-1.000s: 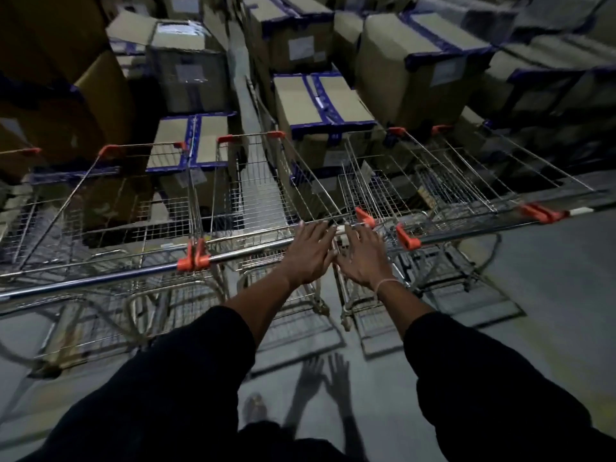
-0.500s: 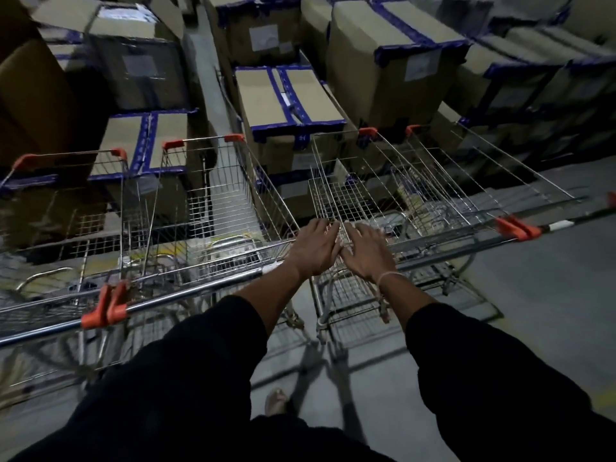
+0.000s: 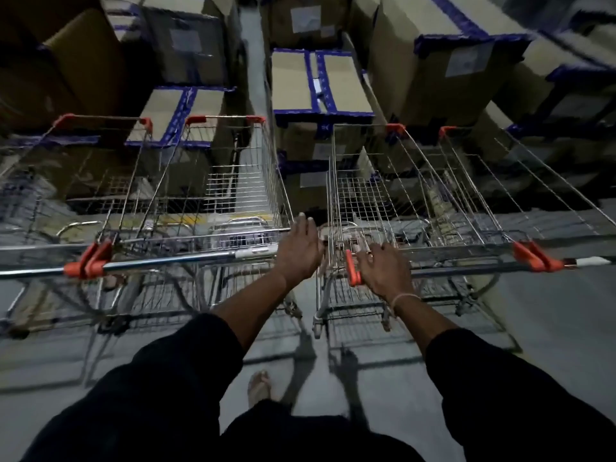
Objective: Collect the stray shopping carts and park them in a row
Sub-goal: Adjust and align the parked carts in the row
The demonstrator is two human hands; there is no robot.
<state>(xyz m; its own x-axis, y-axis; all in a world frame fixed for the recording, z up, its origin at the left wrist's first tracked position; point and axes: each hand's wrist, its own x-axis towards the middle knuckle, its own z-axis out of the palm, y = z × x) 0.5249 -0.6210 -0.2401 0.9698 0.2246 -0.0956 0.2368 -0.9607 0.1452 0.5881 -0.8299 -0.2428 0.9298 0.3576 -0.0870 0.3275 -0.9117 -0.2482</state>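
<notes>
Boxes: stacked cardboard boxes (image 3: 433, 55) with blue tape fill the back, just behind the carts.
Floor: grey floor (image 3: 550, 321) carries the carts; one foot (image 3: 259, 385) shows at the bottom.
Left cart: wire cart (image 3: 220, 181) stands in front of the left arm, with another cart (image 3: 83, 181) just beside it on the left.
Right cart: wire cart (image 3: 383, 195) stands beside the left cart with a narrow gap between them; one more cart (image 3: 506, 195) is on its right.
Handles: steel handle bars with orange end caps (image 3: 88, 261) run across the view.
Left hand: left hand (image 3: 300, 251) rests on the right end of the left cart's bar, grip spread, fingers straight.
Right hand: right hand (image 3: 383, 270) lies on the left end of the right cart's bar; grip curled over it, beside an orange cap (image 3: 352, 268).
</notes>
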